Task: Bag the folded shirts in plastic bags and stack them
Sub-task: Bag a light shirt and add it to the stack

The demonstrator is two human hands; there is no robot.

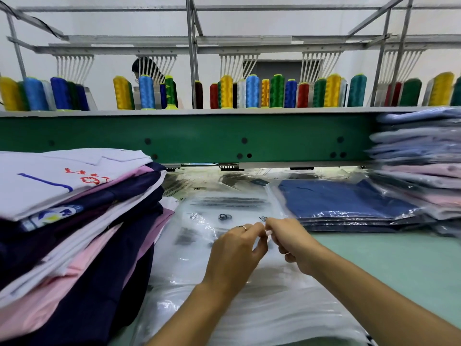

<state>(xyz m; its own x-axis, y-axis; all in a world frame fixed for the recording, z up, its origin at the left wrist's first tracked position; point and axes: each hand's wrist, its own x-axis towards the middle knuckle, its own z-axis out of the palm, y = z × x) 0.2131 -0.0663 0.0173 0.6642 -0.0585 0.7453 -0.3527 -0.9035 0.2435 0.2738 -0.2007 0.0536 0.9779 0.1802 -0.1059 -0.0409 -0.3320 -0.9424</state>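
Both hands meet fingertip to fingertip, the left hand (234, 248) and right hand (291, 243) each pinching the thin film of the top plastic bag (224, 211), which lies flat under and just beyond them. The slick film may slip from the pinch, or two bags may lift together. The folded shirts (74, 221), heaped unevenly left of the hands, could slide.

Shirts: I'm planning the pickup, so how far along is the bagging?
Done: a bagged stack at right, with blue bagged shirts beside it. In hand: the left hand and right hand pinch an empty bag. Remaining: the tall unbagged pile at left.
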